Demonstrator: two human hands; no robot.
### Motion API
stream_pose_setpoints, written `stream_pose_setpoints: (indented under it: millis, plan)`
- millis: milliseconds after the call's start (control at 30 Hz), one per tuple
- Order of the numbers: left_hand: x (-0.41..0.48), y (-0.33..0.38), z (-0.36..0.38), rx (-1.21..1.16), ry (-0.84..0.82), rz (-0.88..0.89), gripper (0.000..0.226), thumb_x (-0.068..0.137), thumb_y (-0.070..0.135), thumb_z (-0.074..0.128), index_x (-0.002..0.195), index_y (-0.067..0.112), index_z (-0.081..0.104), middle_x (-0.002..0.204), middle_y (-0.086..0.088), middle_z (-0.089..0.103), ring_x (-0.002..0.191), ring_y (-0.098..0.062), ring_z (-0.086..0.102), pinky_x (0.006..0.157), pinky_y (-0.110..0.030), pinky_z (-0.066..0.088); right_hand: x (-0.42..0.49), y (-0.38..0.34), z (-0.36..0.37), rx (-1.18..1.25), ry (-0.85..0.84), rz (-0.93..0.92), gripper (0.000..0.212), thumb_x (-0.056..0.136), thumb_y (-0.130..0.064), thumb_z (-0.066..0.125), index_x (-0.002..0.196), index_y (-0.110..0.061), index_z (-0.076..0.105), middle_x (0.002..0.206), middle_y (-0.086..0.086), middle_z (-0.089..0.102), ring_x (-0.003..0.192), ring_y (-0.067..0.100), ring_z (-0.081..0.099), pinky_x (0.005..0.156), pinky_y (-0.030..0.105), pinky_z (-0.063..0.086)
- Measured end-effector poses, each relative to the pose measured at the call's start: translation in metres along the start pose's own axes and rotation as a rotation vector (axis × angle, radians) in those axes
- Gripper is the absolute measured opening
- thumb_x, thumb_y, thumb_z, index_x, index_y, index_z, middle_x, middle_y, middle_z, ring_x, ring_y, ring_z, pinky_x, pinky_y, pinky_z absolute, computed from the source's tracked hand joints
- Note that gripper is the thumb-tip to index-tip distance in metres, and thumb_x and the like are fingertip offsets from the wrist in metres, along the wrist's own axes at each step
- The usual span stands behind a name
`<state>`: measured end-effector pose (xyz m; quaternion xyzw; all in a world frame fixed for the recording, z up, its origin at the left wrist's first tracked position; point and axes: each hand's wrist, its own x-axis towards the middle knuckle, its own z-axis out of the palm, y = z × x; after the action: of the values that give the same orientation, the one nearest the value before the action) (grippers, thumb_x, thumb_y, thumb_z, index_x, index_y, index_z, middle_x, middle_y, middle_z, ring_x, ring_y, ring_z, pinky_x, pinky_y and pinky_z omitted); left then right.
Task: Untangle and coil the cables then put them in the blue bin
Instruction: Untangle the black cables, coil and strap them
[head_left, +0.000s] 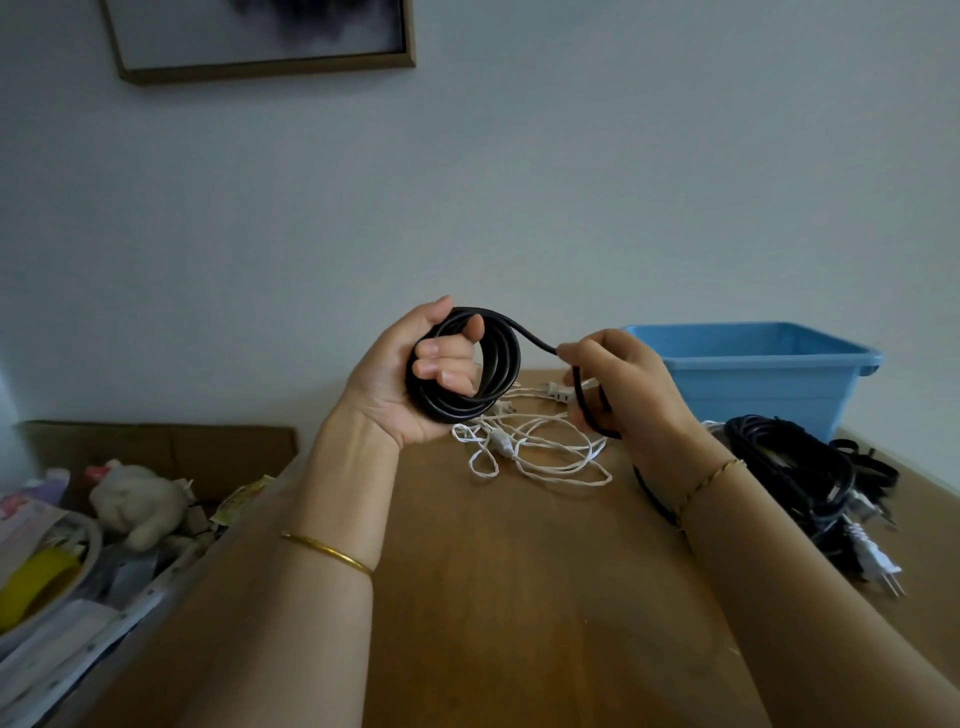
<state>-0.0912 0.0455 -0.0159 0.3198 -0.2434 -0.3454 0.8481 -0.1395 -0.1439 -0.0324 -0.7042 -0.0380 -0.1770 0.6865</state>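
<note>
My left hand (415, 374) grips a round coil of black cable (501, 366), fingers curled through its middle, held above the wooden table (519, 597). The cable's free length runs right from the coil to my right hand (623, 389), which pinches it and holds a loop that trails down behind my wrist. A loose white cable (535, 452) with plugs lies tangled on the table under both hands. The blue bin (753, 374) stands at the back right of the table. A heap of dark cables (795, 473) lies in front of the bin.
A white plug (872, 561) sticks out of the dark heap near the table's right edge. Left of the table sits a cardboard box (156, 447) with a soft toy (140, 504), papers and clutter. A framed picture (260, 36) hangs on the wall.
</note>
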Motion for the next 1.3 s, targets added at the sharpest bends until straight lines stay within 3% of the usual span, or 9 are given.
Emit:
stream_pose_setpoints:
  millis: [400, 633, 733, 833, 900, 967, 1067, 1233, 1300]
  plan:
    - [-0.01, 0.014, -0.003, -0.385, 0.28, 0.404, 0.021, 0.086, 0.013, 0.051, 0.075, -0.002, 0.061, 0.036, 0.008, 0.039, 0.03, -0.004, 0.037, 0.036, -0.016, 0.038, 0.008, 0.01, -0.008, -0.192, -0.008, -0.026, 0.02, 0.095, -0.013, 0.051, 0.099, -0.006, 0.07, 0.071, 0.008, 0.063, 0.034, 0.005, 0.036, 0.033, 0.016, 0.029]
    - [-0.007, 0.018, -0.005, -0.541, 0.279, 0.621, 0.035, 0.098, 0.024, 0.051, 0.101, -0.01, 0.057, 0.039, 0.005, 0.041, 0.031, -0.006, 0.041, 0.041, -0.018, 0.047, 0.005, 0.016, 0.001, -0.528, -0.237, -0.142, 0.012, 0.074, -0.018, 0.079, 0.084, -0.014, 0.073, 0.073, -0.008, 0.067, 0.061, -0.001, 0.058, 0.059, 0.01, 0.046]
    - [-0.005, 0.018, -0.006, -0.528, 0.295, 0.681, 0.047, 0.097, 0.032, 0.052, 0.113, -0.012, 0.05, 0.04, 0.005, 0.04, 0.031, -0.006, 0.042, 0.042, -0.017, 0.048, 0.003, 0.016, 0.006, -0.654, -0.331, -0.179, 0.018, 0.07, -0.014, 0.082, 0.083, -0.011, 0.071, 0.065, -0.013, 0.06, 0.055, -0.003, 0.054, 0.054, 0.007, 0.04]
    - [-0.001, 0.015, -0.006, -0.489, 0.312, 0.719, 0.052, 0.096, 0.035, 0.053, 0.118, -0.011, 0.046, 0.042, 0.004, 0.042, 0.032, -0.008, 0.046, 0.044, -0.018, 0.049, 0.002, 0.012, 0.01, -0.792, -0.416, -0.249, 0.016, 0.07, -0.021, 0.082, 0.082, -0.016, 0.072, 0.077, -0.005, 0.064, 0.067, 0.006, 0.058, 0.067, 0.024, 0.048]
    - [0.003, 0.012, -0.008, -0.379, 0.351, 0.74, 0.038, 0.097, 0.035, 0.05, 0.103, -0.002, 0.05, 0.043, 0.003, 0.044, 0.036, -0.01, 0.049, 0.047, -0.019, 0.05, 0.0, 0.008, 0.012, -0.824, -0.49, -0.285, 0.014, 0.073, -0.022, 0.08, 0.082, -0.014, 0.074, 0.085, -0.002, 0.068, 0.076, 0.009, 0.06, 0.075, 0.026, 0.049]
    - [0.008, 0.007, -0.01, -0.262, 0.41, 0.752, 0.032, 0.099, 0.033, 0.048, 0.082, 0.006, 0.047, 0.047, 0.002, 0.046, 0.042, -0.009, 0.049, 0.055, -0.022, 0.053, -0.004, 0.002, 0.015, -0.796, -0.566, -0.305, 0.01, 0.077, -0.019, 0.078, 0.081, -0.011, 0.073, 0.078, -0.005, 0.067, 0.068, 0.001, 0.057, 0.067, 0.017, 0.045]
    - [0.021, -0.006, -0.013, -0.026, 0.535, 0.743, 0.028, 0.1, 0.026, 0.047, 0.076, 0.011, 0.043, 0.053, 0.003, 0.044, 0.045, -0.007, 0.044, 0.062, -0.028, 0.053, -0.011, -0.008, 0.019, -0.732, -0.613, -0.291, 0.013, 0.083, -0.019, 0.072, 0.075, -0.008, 0.07, 0.063, -0.007, 0.06, 0.051, -0.001, 0.048, 0.054, 0.008, 0.035]
    - [0.027, -0.025, -0.017, 0.929, 0.64, 0.706, 0.038, 0.1, 0.019, 0.047, 0.067, 0.002, 0.047, 0.043, 0.008, 0.047, 0.044, -0.005, 0.05, 0.068, -0.032, 0.057, -0.017, -0.02, 0.021, -0.725, -0.604, -0.33, 0.014, 0.084, -0.008, 0.067, 0.08, 0.004, 0.063, 0.059, -0.002, 0.052, 0.047, 0.001, 0.043, 0.05, 0.008, 0.033]
    - [0.024, -0.023, -0.016, 1.313, 0.601, 0.58, 0.035, 0.097, 0.025, 0.052, 0.069, 0.004, 0.048, 0.041, 0.01, 0.049, 0.043, -0.002, 0.049, 0.057, -0.026, 0.046, -0.018, -0.025, 0.017, -0.764, -0.535, -0.375, 0.01, 0.084, -0.01, 0.067, 0.085, 0.0, 0.068, 0.059, -0.005, 0.052, 0.048, 0.001, 0.044, 0.051, 0.01, 0.035]
